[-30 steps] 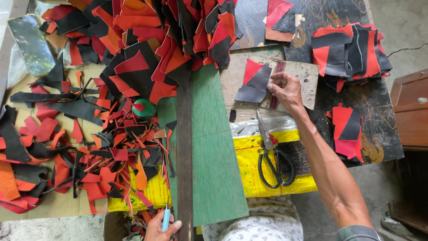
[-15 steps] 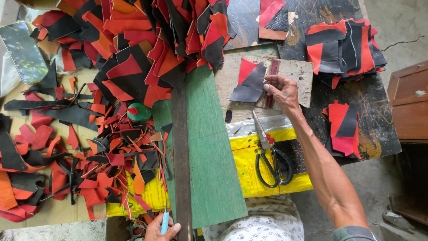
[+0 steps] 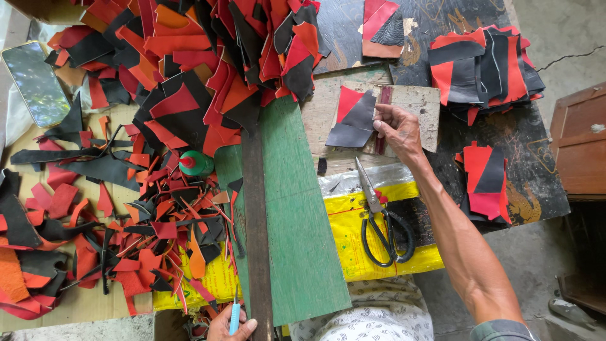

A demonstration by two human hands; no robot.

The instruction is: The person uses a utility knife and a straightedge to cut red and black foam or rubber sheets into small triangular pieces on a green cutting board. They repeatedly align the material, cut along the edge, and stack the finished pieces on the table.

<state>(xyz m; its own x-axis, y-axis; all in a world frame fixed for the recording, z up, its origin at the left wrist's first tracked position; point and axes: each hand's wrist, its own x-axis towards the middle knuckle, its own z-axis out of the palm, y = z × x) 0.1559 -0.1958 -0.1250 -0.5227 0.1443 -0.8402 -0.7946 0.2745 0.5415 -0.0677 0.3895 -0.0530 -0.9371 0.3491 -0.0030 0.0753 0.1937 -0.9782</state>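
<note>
While the big heap of red, orange and black leather offcuts (image 3: 189,82) is left spread over the left and top of the bench, the long green-painted board (image 3: 297,227) is kept bare down the middle as a working surface, with a dark narrow strip (image 3: 255,240) laid along its left edge. Sorted red-and-black pieces are stacked apart at the upper right (image 3: 483,69), a smaller stack (image 3: 483,180) below it, well clear of the scrap. A pale worn wooden block (image 3: 413,104) is set beyond the board; on it a joined red and black leather piece (image 3: 350,120) is laid flat. The right hand (image 3: 398,126) is mostly open, fingertips touching the piece's right edge, likely to steady or align it; nothing is gripped. Black-handled scissors (image 3: 382,221) are parked on the yellow plastic sheet (image 3: 353,240), near that hand. A green bottle with red cap (image 3: 196,163) is stood by the scraps. The left hand (image 3: 230,327) is closed round a slim light-blue knife handle (image 3: 234,319) at the bottom edge.
</note>
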